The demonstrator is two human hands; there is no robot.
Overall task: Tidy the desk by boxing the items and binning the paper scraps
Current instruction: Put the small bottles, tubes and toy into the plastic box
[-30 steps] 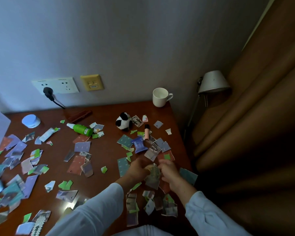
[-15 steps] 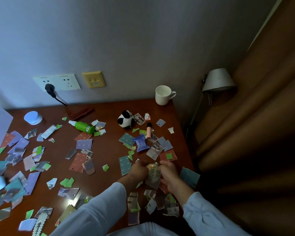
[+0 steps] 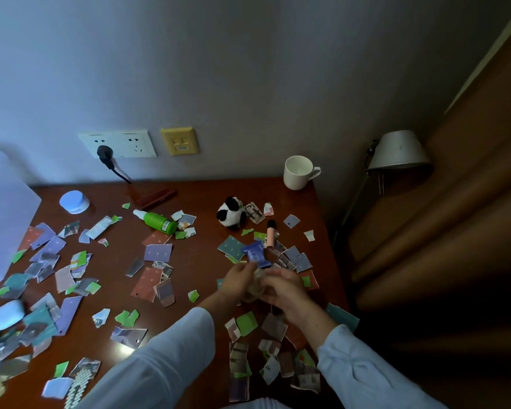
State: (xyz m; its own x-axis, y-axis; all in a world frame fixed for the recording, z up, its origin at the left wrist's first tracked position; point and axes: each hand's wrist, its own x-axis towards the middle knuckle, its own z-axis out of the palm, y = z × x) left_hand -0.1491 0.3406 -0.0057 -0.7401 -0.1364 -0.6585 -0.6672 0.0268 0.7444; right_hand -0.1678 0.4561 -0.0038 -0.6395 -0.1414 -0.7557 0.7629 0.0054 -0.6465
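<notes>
at the far left edge a pale translucent container (image 3: 3, 219) stands on the desk (image 3: 201, 199). near it, at the back, sits a round white jar (image 3: 74, 202). toward the front a small white case (image 3: 8, 314) lies among torn paper scraps (image 3: 157, 252), which are strewn over most of the wood. a green bottle (image 3: 158, 222) lies on its side behind the middle patch of scraps. further right a panda plush (image 3: 230, 212) sits upright, with a pink tube (image 3: 270, 233) and a blue sachet (image 3: 255, 255) close by, nearer the person. just in front of the sachet the left hand (image 3: 238, 280) and right hand (image 3: 286, 287) are brought together, the fingers of both curled round a crumpled wad of scraps (image 3: 255, 287) over the right part of the desk. more scraps lie beneath the wrists. a white mug (image 3: 298, 172) stands at the back right corner, and a lamp shade (image 3: 398, 152) shows beyond the desk edge.
</notes>
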